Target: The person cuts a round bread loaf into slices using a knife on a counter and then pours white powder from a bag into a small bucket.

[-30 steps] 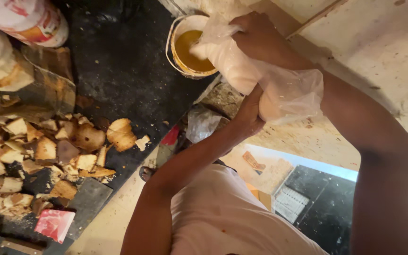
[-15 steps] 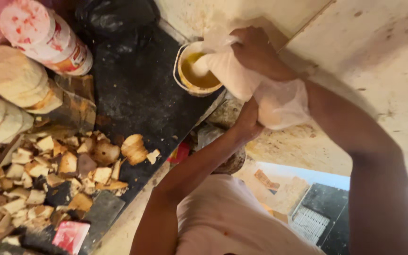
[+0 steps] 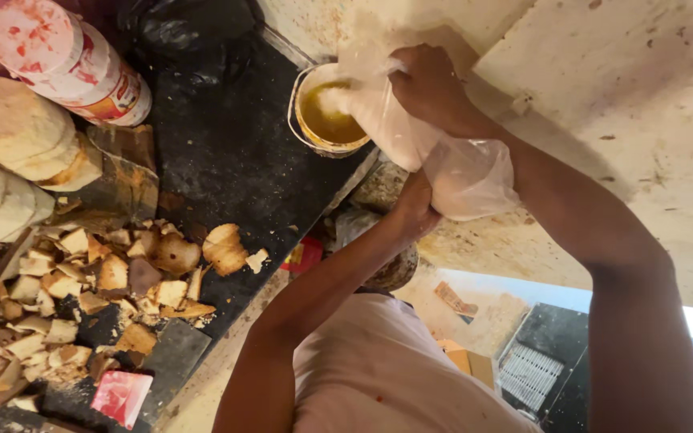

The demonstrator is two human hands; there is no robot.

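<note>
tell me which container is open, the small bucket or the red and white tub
The small bucket under the plastic bag: yellow contents show. The red-and-white tub lies lidded.

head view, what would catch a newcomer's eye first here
Top centre, both hands grip a floppy clear plastic bag of white stuff tilted over a small round tub of yellow liquid: the right hand near the bag's mouth, the left hand under its bottom. To the left, a heap of torn brown bread chunks covers the dark counter, with stacked pale round loaves above it.
</note>
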